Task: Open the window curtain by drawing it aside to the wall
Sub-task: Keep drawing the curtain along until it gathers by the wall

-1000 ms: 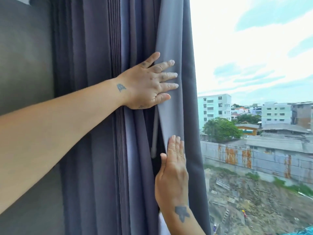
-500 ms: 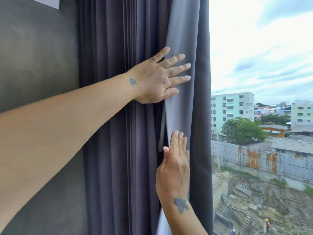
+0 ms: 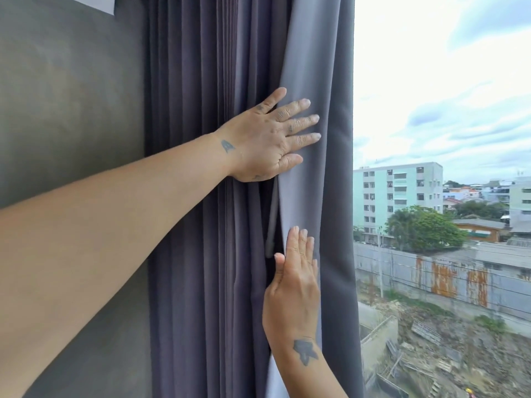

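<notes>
The grey-purple curtain [image 3: 201, 196] hangs bunched in tight folds against the dark grey wall [image 3: 71, 110] on the left. Its last fold [image 3: 333, 81] shows a paler lining and ends at the bare window glass. My left hand [image 3: 267, 139] lies flat on that fold with fingers spread, pressing it leftward. Lower down, my right hand [image 3: 293, 288] presses flat on the same fold, fingers together and pointing up. Neither hand grips the cloth. A thin grey rod [image 3: 271, 225] hangs in the gap between folds, just left of my right hand.
The window [image 3: 442, 110] fills the right side, showing sky, pale buildings, a tree and a rubble-strewn lot below. A white strip [image 3: 94, 2] sits at the wall's top left corner.
The view has shifted so the curtain and both hands sit further right in frame and more wall shows. Both hands keep the same flat press on the outer fold.
</notes>
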